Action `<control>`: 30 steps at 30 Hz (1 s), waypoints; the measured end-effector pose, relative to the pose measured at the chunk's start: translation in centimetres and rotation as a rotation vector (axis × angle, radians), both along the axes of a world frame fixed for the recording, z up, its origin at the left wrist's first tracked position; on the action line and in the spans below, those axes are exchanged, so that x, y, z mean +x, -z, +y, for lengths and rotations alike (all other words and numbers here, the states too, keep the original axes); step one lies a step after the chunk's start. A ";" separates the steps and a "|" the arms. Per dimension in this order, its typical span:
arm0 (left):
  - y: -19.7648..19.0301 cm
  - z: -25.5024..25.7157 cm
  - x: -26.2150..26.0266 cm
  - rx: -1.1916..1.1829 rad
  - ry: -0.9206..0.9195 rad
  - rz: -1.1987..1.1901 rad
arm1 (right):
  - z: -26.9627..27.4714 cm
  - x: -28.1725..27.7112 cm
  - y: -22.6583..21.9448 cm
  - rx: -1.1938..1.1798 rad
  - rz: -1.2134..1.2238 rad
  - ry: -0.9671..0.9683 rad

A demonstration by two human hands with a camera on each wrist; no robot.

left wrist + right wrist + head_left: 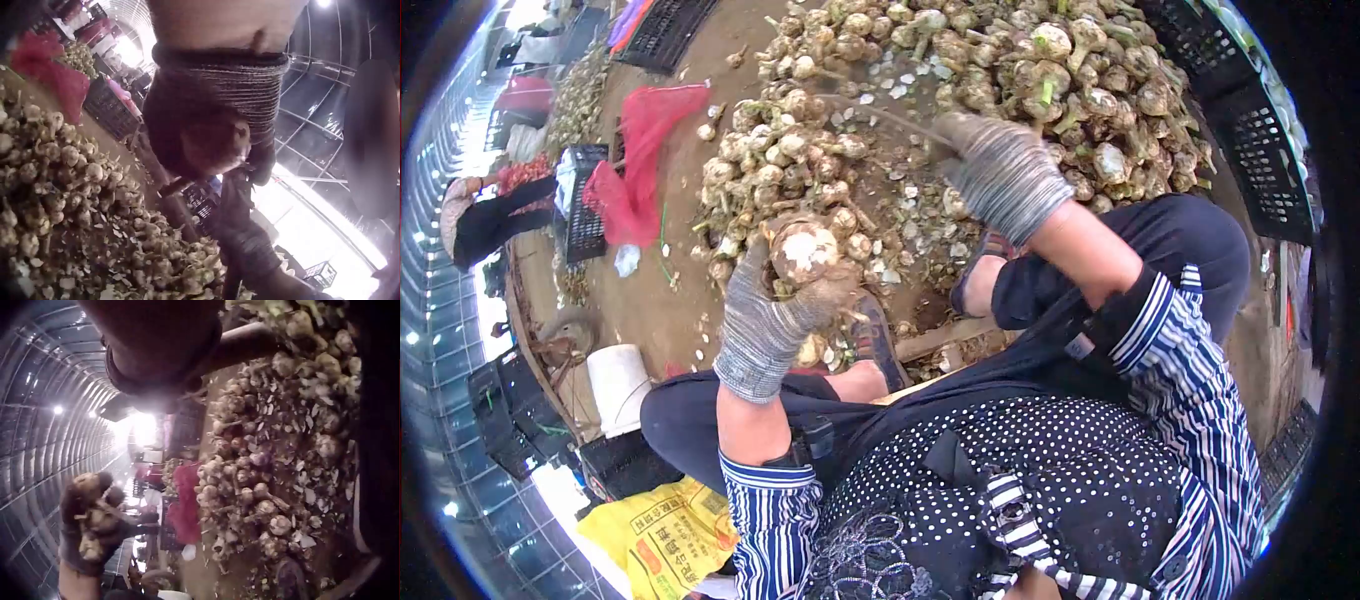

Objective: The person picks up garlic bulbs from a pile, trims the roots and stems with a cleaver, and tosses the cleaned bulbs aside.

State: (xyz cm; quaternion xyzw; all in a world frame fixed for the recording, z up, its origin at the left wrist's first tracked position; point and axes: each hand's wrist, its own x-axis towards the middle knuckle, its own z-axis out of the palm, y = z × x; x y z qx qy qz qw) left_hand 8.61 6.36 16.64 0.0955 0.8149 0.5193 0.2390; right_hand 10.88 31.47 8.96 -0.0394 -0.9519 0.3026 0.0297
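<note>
My left hand (770, 310), in a grey striped knit glove, holds garlic bulbs; one bulb (808, 250) shows a pale cut face upward. Seen in the right wrist view, that hand (94, 531) cradles several bulbs (100, 519) with stems sticking out. My right hand (1000, 170), gloved alike, grips a knife whose thin blade (890, 118) points left over the garlic pile. The right wrist view shows the blade (244, 340) beyond the dark hand (162, 344); the handle is hidden in the fist. The two hands are apart.
A large heap of garlic (1090, 90) spreads ahead, with cut bits and skins on the ground. Red netting (645, 150) and a black crate (585, 215) lie left, near a white bucket (620, 385) and yellow sack (670, 540). Black crates (1250, 130) stand right. Another person (495, 220) bends far left.
</note>
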 end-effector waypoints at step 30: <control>3.5 2.4 1.8 0.519 -0.387 -0.225 | -4.1 2.5 -0.8 -0.408 -0.247 -0.025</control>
